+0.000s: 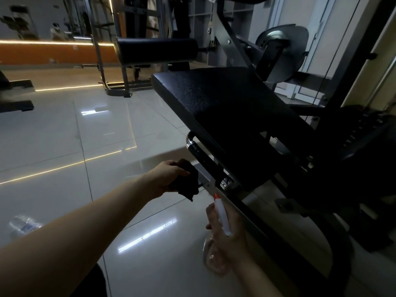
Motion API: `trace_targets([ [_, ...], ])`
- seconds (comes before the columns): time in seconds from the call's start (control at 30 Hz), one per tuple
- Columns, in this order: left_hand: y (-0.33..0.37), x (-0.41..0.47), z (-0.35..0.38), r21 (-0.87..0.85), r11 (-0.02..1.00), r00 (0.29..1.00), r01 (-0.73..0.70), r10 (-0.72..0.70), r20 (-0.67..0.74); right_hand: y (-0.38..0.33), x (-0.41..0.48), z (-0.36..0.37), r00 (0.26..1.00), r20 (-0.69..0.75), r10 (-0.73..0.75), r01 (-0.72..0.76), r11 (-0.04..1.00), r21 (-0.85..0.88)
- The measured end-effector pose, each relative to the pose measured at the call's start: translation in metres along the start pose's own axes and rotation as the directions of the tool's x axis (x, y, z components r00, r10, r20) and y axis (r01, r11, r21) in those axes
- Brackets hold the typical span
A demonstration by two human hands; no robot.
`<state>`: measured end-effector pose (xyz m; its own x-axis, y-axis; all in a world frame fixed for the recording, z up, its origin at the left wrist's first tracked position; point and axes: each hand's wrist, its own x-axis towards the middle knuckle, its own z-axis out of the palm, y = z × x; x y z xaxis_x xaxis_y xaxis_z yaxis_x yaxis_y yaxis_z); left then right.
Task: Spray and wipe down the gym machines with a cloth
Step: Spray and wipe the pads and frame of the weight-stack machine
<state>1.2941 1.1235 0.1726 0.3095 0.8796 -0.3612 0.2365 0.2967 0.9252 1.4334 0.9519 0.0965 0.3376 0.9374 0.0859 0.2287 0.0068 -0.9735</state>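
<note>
Left hand (pixel 165 179), arm outstretched, fingers curled round a bunched black cloth (pixel 189 185) just beside the gym machine's frame (pixel 205 179). Right hand (pixel 227 234) fingers grip a spray bottle (pixel 222 215), nozzle toward that frame.

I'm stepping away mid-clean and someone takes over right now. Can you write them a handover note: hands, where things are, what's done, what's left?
Left hand grips the dark cloth, close to the machine's grey frame bar under the side handle.
Right hand grips the spray bottle, nozzle aimed up at that bar.
The black seat pad is just above.
Done: I can't tell what is already wiped.
Left: probably spray and wipe handle, frame and pad, then the other machines.
</note>
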Motion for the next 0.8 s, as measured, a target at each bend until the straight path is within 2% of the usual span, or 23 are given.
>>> trace_targets([
  [0.33,-0.001,-0.005,0.012,0.063,0.998,0.998,0.024,-0.027,0.050,0.010,-0.022,-0.015,0.996,-0.020,0.093,-0.092,0.995,0.049],
  [0.8,0.002,0.001,-0.016,0.039,0.999,1.000,0.009,-0.010,0.022,0.020,0.024,0.032,0.999,-0.034,-0.007,0.009,0.999,0.044],
])
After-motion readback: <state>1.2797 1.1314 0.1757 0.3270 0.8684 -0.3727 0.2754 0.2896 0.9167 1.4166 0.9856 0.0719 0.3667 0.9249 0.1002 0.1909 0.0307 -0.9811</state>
